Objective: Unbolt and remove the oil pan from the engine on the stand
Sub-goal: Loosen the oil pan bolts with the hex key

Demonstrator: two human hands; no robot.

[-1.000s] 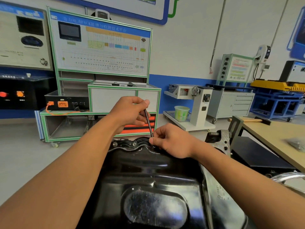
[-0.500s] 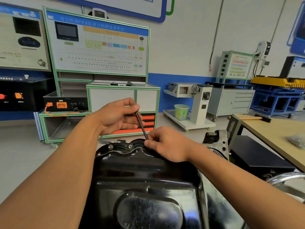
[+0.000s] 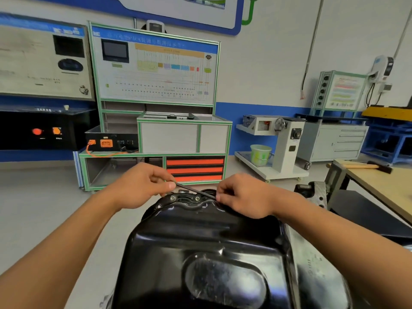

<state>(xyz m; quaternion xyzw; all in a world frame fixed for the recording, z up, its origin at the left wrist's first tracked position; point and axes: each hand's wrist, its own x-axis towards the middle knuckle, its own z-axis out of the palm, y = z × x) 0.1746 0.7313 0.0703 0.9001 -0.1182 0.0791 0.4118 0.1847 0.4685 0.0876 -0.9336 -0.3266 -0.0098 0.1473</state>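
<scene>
Mid-frame, left hand (image 3: 142,189) fingers pinch the thin key (image 3: 195,190) at its free end for leverage; right hand (image 3: 244,196) fingers clamp its tip, seemingly seating it at the oil pan (image 3: 200,237) rim.

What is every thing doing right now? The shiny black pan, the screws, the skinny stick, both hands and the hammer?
Oil pan: in place, not lifted off.
Two bolts: seated in the pan's far rim.
Thin black tool: tilted low, held at both ends.
Left hand: pinches the tool's upper end.
Right hand: fingers curled on the tool's lower end, at the rim.
Hammer: lying flat on the table.
</scene>
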